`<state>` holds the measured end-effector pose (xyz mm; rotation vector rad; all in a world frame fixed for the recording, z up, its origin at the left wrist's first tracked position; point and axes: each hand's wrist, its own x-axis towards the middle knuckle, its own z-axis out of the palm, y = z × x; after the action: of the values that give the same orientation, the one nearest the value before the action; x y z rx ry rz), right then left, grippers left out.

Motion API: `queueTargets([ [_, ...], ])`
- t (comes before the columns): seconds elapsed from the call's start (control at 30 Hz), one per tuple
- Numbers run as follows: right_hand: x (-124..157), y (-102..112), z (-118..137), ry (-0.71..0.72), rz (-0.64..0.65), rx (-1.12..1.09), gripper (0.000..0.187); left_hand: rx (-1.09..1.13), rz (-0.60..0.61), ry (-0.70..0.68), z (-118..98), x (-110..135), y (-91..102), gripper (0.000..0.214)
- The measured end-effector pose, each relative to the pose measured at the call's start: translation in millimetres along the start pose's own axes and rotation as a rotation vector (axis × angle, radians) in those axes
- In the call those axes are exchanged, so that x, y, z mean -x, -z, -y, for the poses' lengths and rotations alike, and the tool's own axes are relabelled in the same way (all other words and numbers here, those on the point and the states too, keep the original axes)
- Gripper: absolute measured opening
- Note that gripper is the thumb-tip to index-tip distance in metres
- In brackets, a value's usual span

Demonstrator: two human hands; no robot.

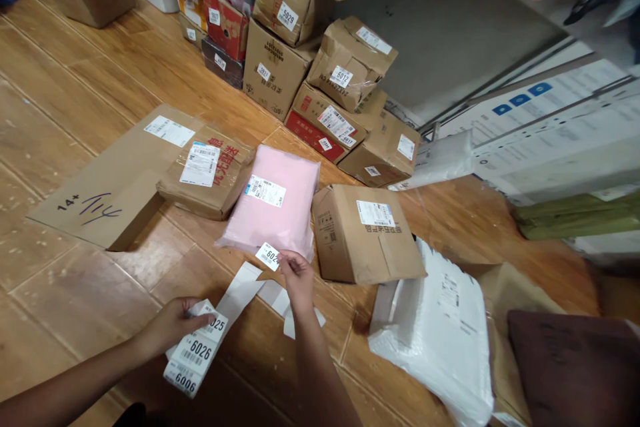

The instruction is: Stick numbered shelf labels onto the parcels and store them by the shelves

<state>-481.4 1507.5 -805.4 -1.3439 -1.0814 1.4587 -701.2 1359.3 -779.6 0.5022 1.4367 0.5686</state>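
Now: numbered label (267, 256) pinched at six o'clock on the pink parcel (277, 219)

So, with twelve o'clock at the top of my feed, I've got the right hand (297, 273) at the parcel's near end, thumb and fingers clamped together on the label's right edge. It reads 602, then a digit partly covered. It overlaps the parcel's lower edge from where I sit; whether it touches, I cannot tell. Nice grip, I'd say: most of the face is free, and a light, flat hold should spare the paper any curl.

Down at seven o'clock from the parcel, the left hand (187, 323) has its fingers clamped on the label strip (195, 357), 6026 plain to read, 6006 below it. White backing paper (241, 293) lies towards two o'clock from that hand. I'd hold the strip low, clear of snags.

And the parcel? Flat on the wooden floor (45, 287), between a taped carton (207, 193) at about nine o'clock and a brown box (367, 243) at nearly four. Its film looks slack at the corners, so I'd favour smooth patches, avoid the address label (265, 191), and press gently from one edge across; a hard jab could pucker it.
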Motion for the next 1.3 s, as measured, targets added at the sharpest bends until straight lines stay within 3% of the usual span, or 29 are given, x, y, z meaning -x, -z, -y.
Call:
queueTargets([
  [0.6,-4.5,3.6,0.1,-0.005,-0.020,-0.001,0.027,0.001,0.009,0.013,-9.4,-2.8,-6.7,0.055],
  [1.03,-7.0,3.0,-0.7,-0.027,-0.018,-0.077,0.024,-0.004,0.015,0.005,-4.5,-4.2,-4.6,0.055],
  [1.17,-6.7,4.5,-15.1,-0.016,0.026,-0.050,0.025,0.002,0.018,0.006,-4.6,-4.3,-4.1,0.054],
  [1.3,-9.3,4.7,-54.0,-0.011,0.092,0.080,0.027,-0.002,0.010,0.023,-4.0,-5.0,-3.3,0.055],
])
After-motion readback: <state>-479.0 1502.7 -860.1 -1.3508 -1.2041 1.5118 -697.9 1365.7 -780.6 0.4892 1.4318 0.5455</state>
